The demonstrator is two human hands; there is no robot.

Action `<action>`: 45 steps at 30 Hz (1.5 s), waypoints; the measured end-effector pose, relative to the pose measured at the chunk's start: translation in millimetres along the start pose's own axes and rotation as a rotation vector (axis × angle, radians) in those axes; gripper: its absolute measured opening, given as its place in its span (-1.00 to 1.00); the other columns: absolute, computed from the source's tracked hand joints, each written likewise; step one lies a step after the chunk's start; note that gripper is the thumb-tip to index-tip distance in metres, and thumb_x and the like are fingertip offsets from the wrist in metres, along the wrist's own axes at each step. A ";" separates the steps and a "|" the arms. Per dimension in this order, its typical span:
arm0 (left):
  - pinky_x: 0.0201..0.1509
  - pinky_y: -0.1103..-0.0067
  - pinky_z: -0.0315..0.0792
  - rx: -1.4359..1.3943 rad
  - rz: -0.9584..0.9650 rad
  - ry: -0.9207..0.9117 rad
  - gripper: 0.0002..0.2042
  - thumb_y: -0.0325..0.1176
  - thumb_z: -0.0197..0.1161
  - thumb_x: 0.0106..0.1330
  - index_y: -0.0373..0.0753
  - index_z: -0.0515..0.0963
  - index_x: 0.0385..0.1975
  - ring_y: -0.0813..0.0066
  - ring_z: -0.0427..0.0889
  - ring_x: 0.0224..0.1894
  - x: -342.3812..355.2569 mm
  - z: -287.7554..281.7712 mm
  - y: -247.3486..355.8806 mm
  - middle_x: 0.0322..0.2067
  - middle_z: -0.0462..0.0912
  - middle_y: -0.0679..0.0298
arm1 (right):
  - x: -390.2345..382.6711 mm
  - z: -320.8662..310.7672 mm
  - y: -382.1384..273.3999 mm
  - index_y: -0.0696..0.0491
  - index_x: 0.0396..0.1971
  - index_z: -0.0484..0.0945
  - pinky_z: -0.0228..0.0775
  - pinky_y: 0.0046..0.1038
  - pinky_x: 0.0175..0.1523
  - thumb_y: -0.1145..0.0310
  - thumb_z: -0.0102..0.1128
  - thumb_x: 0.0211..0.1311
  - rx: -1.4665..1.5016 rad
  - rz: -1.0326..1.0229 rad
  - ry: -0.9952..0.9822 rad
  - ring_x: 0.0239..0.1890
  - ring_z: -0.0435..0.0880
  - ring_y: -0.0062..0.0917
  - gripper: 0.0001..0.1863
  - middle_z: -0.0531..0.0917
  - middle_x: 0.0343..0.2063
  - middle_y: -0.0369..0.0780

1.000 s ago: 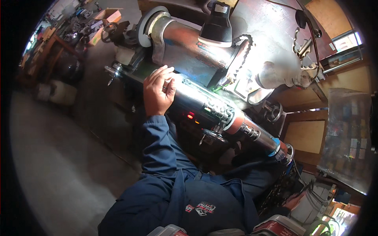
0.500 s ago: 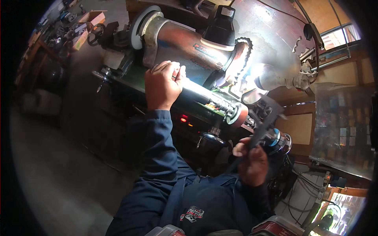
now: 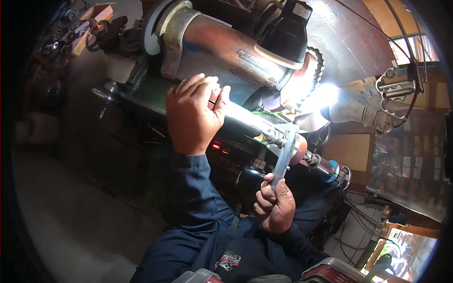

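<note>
My right hand (image 3: 276, 207) grips a vernier caliper (image 3: 283, 162) between thumb and fingers, its jaws pointing up and away from me. Those jaws overlap a small metal fitting (image 3: 272, 136) beside a reddish round disc (image 3: 299, 148) on the machine; whether they touch it I cannot tell. At the near end of a shiny cylindrical bar (image 3: 243, 118), my left hand (image 3: 194, 118) is closed, fingers curled and thumb alongside. A thin dark piece shows between the thumb and fingers, too little of it to name.
Beyond my hands lies a large rust-red machine housing (image 3: 222, 42) with a black lamp-like head (image 3: 285, 35) over it. A glaring work light (image 3: 325, 96) shines at the right. A handle (image 3: 104, 93) sticks out at the left. A wooden box (image 3: 96, 14) stands far left.
The caliper has swung left and away from me, from a blur at the right to the fitting by the disc. My left hand stays at the bar while the view has shifted slightly.
</note>
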State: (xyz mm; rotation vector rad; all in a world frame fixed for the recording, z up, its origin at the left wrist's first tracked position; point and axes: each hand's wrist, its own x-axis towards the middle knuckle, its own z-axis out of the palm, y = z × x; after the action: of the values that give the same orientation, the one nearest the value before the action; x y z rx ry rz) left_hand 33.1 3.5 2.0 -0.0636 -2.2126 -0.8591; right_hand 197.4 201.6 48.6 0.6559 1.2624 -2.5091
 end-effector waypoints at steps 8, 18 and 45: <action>0.02 0.37 0.46 -0.014 -0.033 -0.006 -0.86 -0.33 0.41 0.17 -0.24 0.63 -0.44 0.22 0.70 -0.10 -0.4 -0.3 -3.6 -0.28 0.74 0.21 | 5.0 19.7 -11.2 0.04 -0.18 0.40 -0.13 -0.65 -0.62 0.00 -0.16 0.54 0.030 0.184 0.163 -0.69 0.04 -0.79 -0.62 0.18 -0.62 -0.45; 0.05 0.36 0.45 -0.020 -0.047 -0.010 -0.85 -0.30 0.40 0.19 -0.23 0.63 -0.45 0.23 0.69 -0.08 -1.2 1.4 -0.7 -0.27 0.75 0.22 | 8.2 21.6 -10.1 0.01 -0.23 0.39 -0.12 -0.65 -0.63 -0.03 -0.19 0.54 -0.030 0.154 0.198 -0.70 0.05 -0.78 -0.61 0.18 -0.63 -0.44; 0.05 0.36 0.45 -0.020 -0.006 0.013 -0.87 -0.31 0.39 0.19 -0.22 0.63 -0.43 0.23 0.70 -0.08 -6.9 3.0 -2.7 -0.27 0.75 0.23 | 10.7 18.7 14.7 -0.06 -0.39 0.33 -0.15 -0.62 -0.65 -0.22 -0.20 0.47 -0.071 0.089 0.258 -0.74 0.02 -0.77 -0.50 0.15 -0.68 -0.45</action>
State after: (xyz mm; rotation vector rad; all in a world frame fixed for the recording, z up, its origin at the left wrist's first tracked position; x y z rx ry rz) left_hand 35.3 4.7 -5.6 -0.0607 -2.1932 -0.8820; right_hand 189.0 177.6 42.8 1.0206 1.3660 -2.3529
